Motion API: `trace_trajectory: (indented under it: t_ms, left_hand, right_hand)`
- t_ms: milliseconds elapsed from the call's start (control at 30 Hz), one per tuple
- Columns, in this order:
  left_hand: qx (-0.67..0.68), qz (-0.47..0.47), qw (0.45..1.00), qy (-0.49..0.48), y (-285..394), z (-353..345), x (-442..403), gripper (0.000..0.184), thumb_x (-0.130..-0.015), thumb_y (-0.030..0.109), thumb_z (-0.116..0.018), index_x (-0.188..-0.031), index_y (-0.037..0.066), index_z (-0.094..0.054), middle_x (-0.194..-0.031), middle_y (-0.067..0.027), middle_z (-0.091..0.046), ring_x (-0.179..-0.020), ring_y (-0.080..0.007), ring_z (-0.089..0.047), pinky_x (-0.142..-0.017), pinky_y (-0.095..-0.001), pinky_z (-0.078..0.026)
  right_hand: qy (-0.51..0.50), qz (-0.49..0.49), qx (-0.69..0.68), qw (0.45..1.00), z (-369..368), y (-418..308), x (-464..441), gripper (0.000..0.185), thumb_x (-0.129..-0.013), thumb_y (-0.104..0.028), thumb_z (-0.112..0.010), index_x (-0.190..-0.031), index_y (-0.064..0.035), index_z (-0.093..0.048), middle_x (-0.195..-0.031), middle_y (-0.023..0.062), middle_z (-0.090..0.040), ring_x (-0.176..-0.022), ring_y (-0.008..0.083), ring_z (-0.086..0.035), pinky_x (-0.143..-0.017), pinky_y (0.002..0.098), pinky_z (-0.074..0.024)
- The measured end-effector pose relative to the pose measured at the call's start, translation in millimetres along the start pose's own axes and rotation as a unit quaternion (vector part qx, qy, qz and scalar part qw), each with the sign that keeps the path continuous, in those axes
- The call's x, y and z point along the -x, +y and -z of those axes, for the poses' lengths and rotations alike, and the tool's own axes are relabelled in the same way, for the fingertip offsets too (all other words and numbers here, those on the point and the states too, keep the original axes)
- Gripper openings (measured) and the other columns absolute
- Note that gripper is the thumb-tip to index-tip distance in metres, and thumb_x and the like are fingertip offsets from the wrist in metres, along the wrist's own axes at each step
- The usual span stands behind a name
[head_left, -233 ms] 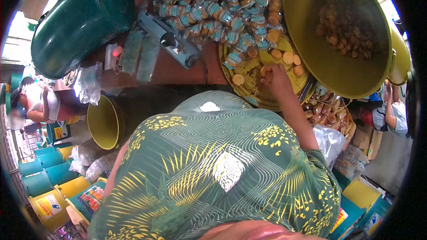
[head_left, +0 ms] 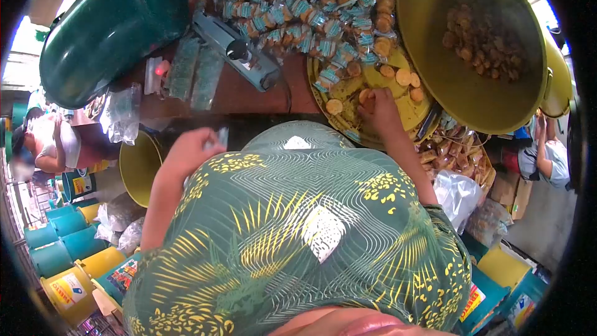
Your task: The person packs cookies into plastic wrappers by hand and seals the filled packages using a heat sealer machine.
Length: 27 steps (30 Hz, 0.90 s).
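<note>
My right hand (head_left: 382,113) is over the yellow round lid (head_left: 373,79), its fingers closed on a round cookie (head_left: 364,96). Loose cookies (head_left: 403,77) lie on the lid beyond it, and another single cookie (head_left: 334,107) lies to its left. My left hand (head_left: 194,148) is at the front of my body, left of centre, fingers closed on a small piece of clear plastic (head_left: 222,136), perhaps a bag; its shape is hard to make out. Filled cookie packs (head_left: 292,9) with blue-green labels are heaped at the back of the table, some reaching onto the lid.
A blue-grey bag sealer (head_left: 239,53) and flat printed bags (head_left: 205,78) lie on the brown table (head_left: 249,94). A large yellow tub (head_left: 429,18) holding cookies leans at right. A green bucket (head_left: 115,31) lies tilted at left. Other people (head_left: 56,143) are at both sides.
My left hand has come into view at the left, with clear plastic in its fingers. My right hand has shifted slightly left and stays on the cookie at the lid.
</note>
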<state>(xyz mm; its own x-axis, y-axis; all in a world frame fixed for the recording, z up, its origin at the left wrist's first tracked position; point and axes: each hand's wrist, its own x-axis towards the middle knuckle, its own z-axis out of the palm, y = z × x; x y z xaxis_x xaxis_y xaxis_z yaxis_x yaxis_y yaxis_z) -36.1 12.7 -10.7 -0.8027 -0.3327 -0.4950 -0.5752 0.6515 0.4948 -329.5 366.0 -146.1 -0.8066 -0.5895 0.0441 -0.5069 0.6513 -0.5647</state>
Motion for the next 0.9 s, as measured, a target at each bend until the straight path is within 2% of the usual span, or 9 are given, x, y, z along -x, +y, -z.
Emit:
trace_trajectory:
  t_ms: [67, 333, 367, 433, 567, 667, 767, 867, 900]
  left_hand:
    - [0.081, -0.093, 0.99, 0.065, 14, 1, -22, 0.017, -0.085, 0.017, -0.071, -0.091, 0.001, -0.067, -0.086, -0.007, -0.069, -0.081, -0.0131, -0.062, -0.076, -0.0292, -0.048]
    - [0.281, -0.324, 0.903, -0.037, 115, -19, -90, 0.015, -0.089, 0.013, -0.071, -0.096, 0.0, -0.068, -0.088, -0.0039, -0.068, -0.084, -0.0083, -0.06, -0.074, -0.0256, -0.048]
    - [0.272, -0.327, 0.903, -0.057, 123, -24, -94, 0.015, -0.089, 0.012, -0.071, -0.097, 0.0, -0.068, -0.088, -0.0036, -0.068, -0.083, -0.008, -0.06, -0.073, -0.0251, -0.049]
    - [0.202, -0.338, 0.916, -0.071, 141, -25, -94, 0.014, -0.09, 0.01, -0.07, -0.099, 0.0, -0.067, -0.088, -0.0035, -0.068, -0.081, -0.0074, -0.06, -0.071, -0.0238, -0.049]
    - [0.212, -0.351, 0.911, -0.031, 146, -47, -111, 0.015, -0.089, 0.013, -0.071, -0.098, 0.002, -0.068, -0.087, -0.0054, -0.07, -0.076, -0.0102, -0.063, -0.067, -0.0283, -0.05]
    - [-0.077, -0.315, 0.945, 0.029, 151, -37, -112, 0.016, -0.088, 0.018, -0.071, -0.096, 0.004, -0.069, -0.089, -0.0098, -0.071, -0.077, -0.0193, -0.067, -0.071, -0.0314, -0.052]
    - [0.061, -0.315, 0.944, 0.07, 135, -50, -123, 0.016, -0.089, 0.02, -0.07, -0.094, 0.005, -0.07, -0.09, -0.013, -0.07, -0.08, -0.0273, -0.068, -0.072, -0.0332, -0.053]
    - [0.046, -0.38, 0.916, 0.122, 121, -57, -135, 0.017, -0.089, 0.021, -0.069, -0.093, 0.005, -0.072, -0.091, -0.0131, -0.071, -0.08, -0.0283, -0.068, -0.072, -0.0343, -0.053]
    - [0.044, -0.375, 0.918, 0.117, 120, -57, -135, 0.018, -0.089, 0.022, -0.069, -0.094, 0.005, -0.072, -0.09, -0.0128, -0.071, -0.081, -0.0281, -0.068, -0.072, -0.0342, -0.053]
  right_hand:
    - [-0.005, -0.027, 0.008, 1.0, 1, -9, 4, 0.037, -0.074, -0.017, -0.079, -0.103, -0.0056, -0.059, -0.107, 0.0196, -0.055, -0.098, 0.0401, -0.056, -0.085, 0.0459, -0.0486]
    - [-0.03, -0.011, -0.039, 0.999, 38, -59, -5, 0.042, -0.08, -0.025, -0.079, -0.112, -0.0051, -0.06, -0.115, 0.0196, -0.058, -0.1, 0.0348, -0.059, -0.088, 0.0405, -0.049]
    - [-0.059, -0.007, -0.22, 0.974, 39, -69, -7, 0.037, -0.082, -0.024, -0.077, -0.109, -0.0045, -0.062, -0.112, 0.0189, -0.06, -0.097, 0.0322, -0.06, -0.086, 0.0387, -0.0494]
    - [-0.106, -0.002, -0.553, 0.826, 37, -89, -9, 0.028, -0.086, -0.023, -0.073, -0.103, -0.0032, -0.065, -0.107, 0.0175, -0.063, -0.091, 0.027, -0.062, -0.083, 0.0351, -0.0501]
    - [-0.049, 0.111, -0.226, 0.966, 60, -122, -8, 0.023, -0.091, -0.021, -0.067, -0.086, 0.0017, -0.064, -0.076, 0.0142, -0.064, -0.071, 0.0197, -0.061, -0.067, 0.0339, -0.049]
    - [-0.03, -0.005, -0.251, 0.968, 52, -88, -9, 0.027, -0.09, -0.026, -0.067, -0.086, 0.0012, -0.064, -0.078, 0.0162, -0.064, -0.072, 0.0243, -0.062, -0.066, 0.0354, -0.0483]
    - [0.037, -0.08, -0.162, 0.983, 52, -45, -13, 0.033, -0.088, -0.032, -0.069, -0.085, 0.0004, -0.063, -0.08, 0.0171, -0.065, -0.074, 0.0303, -0.063, -0.068, 0.0374, -0.0491]
    - [0.028, -0.015, -0.002, 0.999, 33, -11, 1, 0.033, -0.083, -0.032, -0.074, -0.087, -0.0011, -0.063, -0.084, 0.018, -0.066, -0.077, 0.0337, -0.063, -0.072, 0.0389, -0.0499]
    - [0.007, -0.038, -0.014, 0.999, 23, -5, 5, 0.032, -0.083, -0.029, -0.075, -0.09, -0.0008, -0.061, -0.083, 0.0154, -0.065, -0.076, 0.0282, -0.062, -0.071, 0.0363, -0.0496]
